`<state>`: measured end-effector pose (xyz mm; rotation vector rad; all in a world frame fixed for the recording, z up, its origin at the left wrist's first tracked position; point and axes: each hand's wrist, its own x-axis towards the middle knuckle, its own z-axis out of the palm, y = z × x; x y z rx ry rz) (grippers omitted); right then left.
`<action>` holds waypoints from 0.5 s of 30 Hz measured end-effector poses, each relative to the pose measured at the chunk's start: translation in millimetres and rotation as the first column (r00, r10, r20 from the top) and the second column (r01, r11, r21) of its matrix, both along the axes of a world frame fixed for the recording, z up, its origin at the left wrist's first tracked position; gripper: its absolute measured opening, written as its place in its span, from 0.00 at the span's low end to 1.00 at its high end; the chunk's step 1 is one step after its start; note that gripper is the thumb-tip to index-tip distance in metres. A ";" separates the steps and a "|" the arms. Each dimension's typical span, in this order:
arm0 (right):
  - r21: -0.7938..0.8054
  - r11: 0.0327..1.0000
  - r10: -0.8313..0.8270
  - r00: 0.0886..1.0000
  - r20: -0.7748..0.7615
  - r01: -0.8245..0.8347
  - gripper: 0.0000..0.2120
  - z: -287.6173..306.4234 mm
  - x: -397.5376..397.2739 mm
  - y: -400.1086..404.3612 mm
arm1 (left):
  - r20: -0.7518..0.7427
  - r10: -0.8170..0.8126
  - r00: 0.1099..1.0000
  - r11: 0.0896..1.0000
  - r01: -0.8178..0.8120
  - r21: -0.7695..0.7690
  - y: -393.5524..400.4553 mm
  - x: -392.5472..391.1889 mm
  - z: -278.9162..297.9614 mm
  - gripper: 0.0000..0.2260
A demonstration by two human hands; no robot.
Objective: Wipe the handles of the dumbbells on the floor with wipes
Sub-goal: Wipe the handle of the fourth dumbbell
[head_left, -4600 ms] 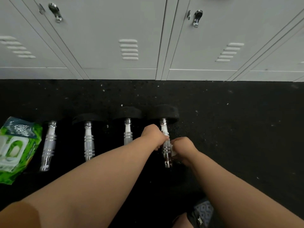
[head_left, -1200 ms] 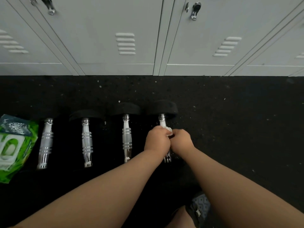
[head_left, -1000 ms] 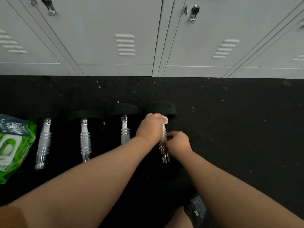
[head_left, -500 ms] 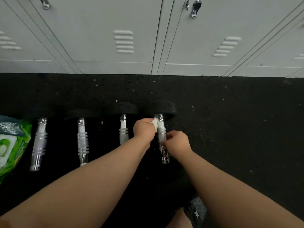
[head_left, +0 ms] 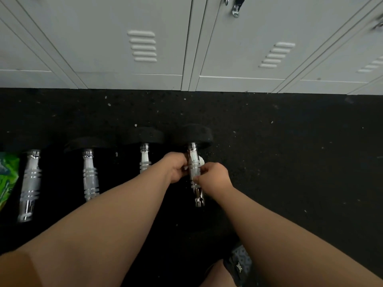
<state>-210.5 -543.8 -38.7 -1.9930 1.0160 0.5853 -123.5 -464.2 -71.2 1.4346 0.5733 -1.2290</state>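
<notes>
Floor: black speckled rubber floor [head_left: 290, 162], dotted with pale flecks, running up to the foot of the lockers.
Room: a row of pale grey metal lockers [head_left: 124, 48] along the far edge, with louvred vents and a latch [head_left: 236, 7] near the top edge.
Dumbbells: four lie side by side on the floor, handles pointing toward the person, black heads toward the lockers.
Rightmost dumbbell: its chrome handle [head_left: 194, 172] lies between both hands; its far head [head_left: 196, 134] is plain to see.
Wipe: a small white wipe [head_left: 200, 161] shows just to the right of that handle, above the right hand; how far it wraps round the bar I cannot tell.
Left hand: the left hand [head_left: 176, 168] touches the handle's left side, grip curled shut against it.
Right hand: the right hand [head_left: 214, 179] touches the handle's right side, fingers pinched together at the bar; whether they pinch the wipe I cannot tell.
Other handles: second handle [head_left: 144, 160] partly covered by the left forearm; third handle [head_left: 90, 179]; leftmost handle [head_left: 30, 183].
Wipe pack: a green pack [head_left: 7, 177] cut off by the left edge.
Hard to make out: the near heads blend into the dark floor; a patterned dark garment [head_left: 238, 266] is cut off at the bottom edge.
</notes>
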 end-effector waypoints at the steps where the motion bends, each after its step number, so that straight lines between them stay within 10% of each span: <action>1: -0.004 1.000 0.006 1.000 0.000 -0.006 0.09 0.2 0.3 0.3 | 0.027 0.005 1.000 1.000 -0.006 0.022 1.5 -2.1 -0.5 0.16; 8: -0.011 1.000 0.018 1.000 0.008 -0.018 0.08 1.5 0.3 2.2 | 0.254 0.091 0.963 0.977 -0.136 0.166 9.5 -9.7 -16.8 0.14; 15: -0.031 0.999 0.035 0.999 0.005 -0.034 0.07 0.8 2.0 4.1 | 0.139 0.046 0.989 0.991 -0.063 0.122 -3.7 -2.8 -1.0 0.14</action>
